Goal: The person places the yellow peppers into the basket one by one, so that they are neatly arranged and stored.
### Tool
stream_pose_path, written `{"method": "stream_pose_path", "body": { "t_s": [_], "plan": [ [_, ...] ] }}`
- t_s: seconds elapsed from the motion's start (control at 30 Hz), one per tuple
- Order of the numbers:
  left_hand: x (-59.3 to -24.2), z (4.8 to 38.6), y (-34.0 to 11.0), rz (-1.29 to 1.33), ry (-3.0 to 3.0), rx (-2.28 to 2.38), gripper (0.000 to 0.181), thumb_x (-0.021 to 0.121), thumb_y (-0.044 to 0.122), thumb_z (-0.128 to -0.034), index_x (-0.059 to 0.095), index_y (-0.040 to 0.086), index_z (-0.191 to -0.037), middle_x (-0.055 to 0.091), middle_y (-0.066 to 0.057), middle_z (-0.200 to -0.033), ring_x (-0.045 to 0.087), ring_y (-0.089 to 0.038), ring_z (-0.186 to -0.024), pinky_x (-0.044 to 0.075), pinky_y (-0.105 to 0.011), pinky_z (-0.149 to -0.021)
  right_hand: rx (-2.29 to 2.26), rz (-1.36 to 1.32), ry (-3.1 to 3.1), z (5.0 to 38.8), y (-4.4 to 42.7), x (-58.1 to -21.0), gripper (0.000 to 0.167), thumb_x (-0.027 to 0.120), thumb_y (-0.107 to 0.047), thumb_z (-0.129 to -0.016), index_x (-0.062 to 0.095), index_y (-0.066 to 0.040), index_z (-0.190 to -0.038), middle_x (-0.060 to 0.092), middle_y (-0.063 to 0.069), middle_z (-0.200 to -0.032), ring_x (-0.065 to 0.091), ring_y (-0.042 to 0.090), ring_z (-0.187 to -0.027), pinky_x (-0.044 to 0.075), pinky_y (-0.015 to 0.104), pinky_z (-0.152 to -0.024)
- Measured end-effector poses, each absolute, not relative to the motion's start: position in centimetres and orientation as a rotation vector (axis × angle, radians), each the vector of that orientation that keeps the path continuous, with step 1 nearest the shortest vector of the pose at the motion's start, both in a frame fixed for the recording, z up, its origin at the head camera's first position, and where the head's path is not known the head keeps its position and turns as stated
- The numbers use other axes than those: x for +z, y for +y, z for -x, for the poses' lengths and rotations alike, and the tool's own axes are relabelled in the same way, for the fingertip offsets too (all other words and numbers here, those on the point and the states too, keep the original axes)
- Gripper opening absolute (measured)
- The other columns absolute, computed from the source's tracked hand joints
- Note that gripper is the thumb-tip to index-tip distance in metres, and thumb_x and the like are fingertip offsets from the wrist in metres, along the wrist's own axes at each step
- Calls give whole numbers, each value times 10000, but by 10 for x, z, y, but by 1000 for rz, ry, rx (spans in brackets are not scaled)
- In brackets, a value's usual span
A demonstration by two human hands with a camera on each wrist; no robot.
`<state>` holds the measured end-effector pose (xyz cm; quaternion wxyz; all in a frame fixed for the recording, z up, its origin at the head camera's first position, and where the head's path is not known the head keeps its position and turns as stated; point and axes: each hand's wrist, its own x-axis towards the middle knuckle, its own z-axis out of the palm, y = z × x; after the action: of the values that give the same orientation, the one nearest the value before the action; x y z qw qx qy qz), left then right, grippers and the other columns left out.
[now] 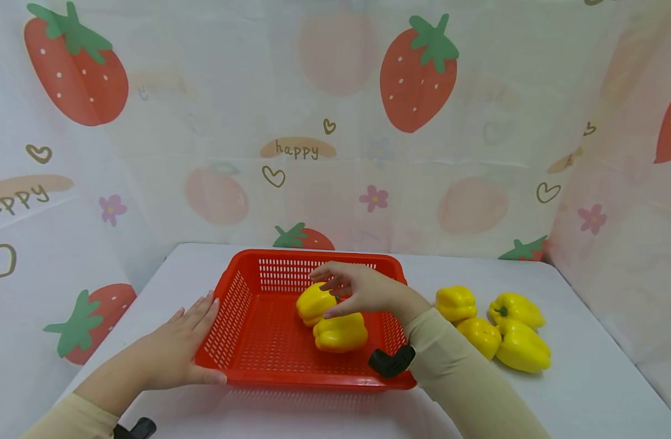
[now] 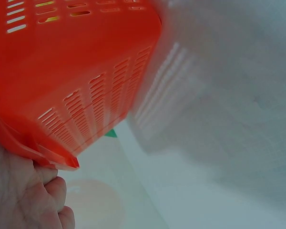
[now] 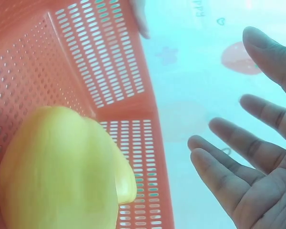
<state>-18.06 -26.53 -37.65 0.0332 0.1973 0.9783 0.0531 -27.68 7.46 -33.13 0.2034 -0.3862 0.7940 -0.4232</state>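
A red plastic basket with slotted walls stands on the table. Inside it, right of the middle, lie two yellow bell peppers, one behind and one in front. My right hand hovers over them, its fingers spread and relaxed; the right wrist view shows nothing in its grasp. Against the basket's left side rests my left hand, fingers extended along the wall and thumb by the front left corner. In the left wrist view, the palm touches the basket's rim.
Several more yellow bell peppers lie clustered on the white table, right of the basket. A strawberry-patterned cloth hangs behind the table and along both sides.
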Motion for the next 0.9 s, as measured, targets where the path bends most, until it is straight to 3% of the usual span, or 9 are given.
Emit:
{"method": "stream_pose_path", "body": {
  "t_s": [0.43,0.63,0.9],
  "plan": [
    [-378,180,-266,-635,3019,171,1230,492,826,-609,179,-31,-1434,151,-203,-1497,184,-385,-1349,206,-575,-1048,-1173,1118,2247,276,81,-329,542,750,-230,-762,499,-245,-1242,495,-77,-1265,498,176,-1178,442,350,-947],
    [-376,180,-266,-621,3007,178,1239,485,833,-602,170,-26,-1437,148,-203,-1498,180,-386,-1349,200,-578,-1048,-1187,1104,2235,275,85,-325,537,749,-204,-764,503,-229,-1242,500,-58,-1265,500,200,-1181,437,358,-952],
    [-376,181,-266,-616,2998,176,1233,507,818,-607,159,-22,-1440,138,-201,-1500,172,-384,-1352,195,-578,-1050,-1175,1134,2287,275,96,-323,549,751,-267,-760,501,-227,-1247,515,-83,-1239,521,193,-1152,427,269,-955]
  ]
}}
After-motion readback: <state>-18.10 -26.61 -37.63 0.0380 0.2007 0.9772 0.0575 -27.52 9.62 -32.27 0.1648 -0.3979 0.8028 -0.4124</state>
